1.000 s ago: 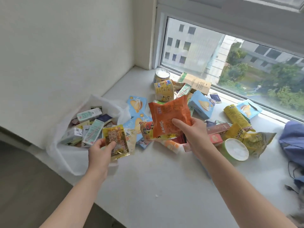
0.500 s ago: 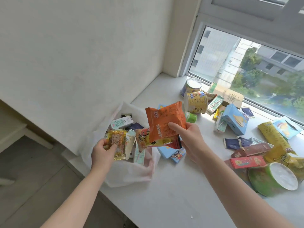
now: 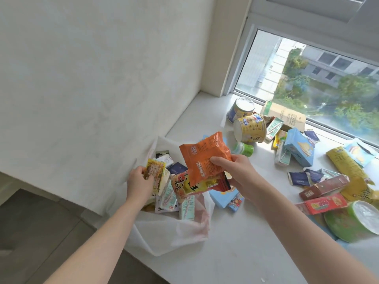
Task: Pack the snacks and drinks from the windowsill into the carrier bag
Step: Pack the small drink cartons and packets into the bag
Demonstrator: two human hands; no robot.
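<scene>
Since 0.5 s earlier both hands had moved over the carrier bag [image 3: 170, 236]: left hand [image 3: 139, 181] pinched 1 yellow packet [image 3: 154, 171] above the cartons inside, right hand [image 3: 235, 173] clamped approx. 3 packets, orange packet [image 3: 205, 158] on top. Judged roughly half done: the windowsill [image 3: 235, 253] held 3 tubs, i.e. blue tub [image 3: 243, 108], yellow tub [image 3: 251, 128], green tub [image 3: 352, 222], plus 2 red boxes [image 3: 326, 203] & sachets too jumbled to count.
</scene>
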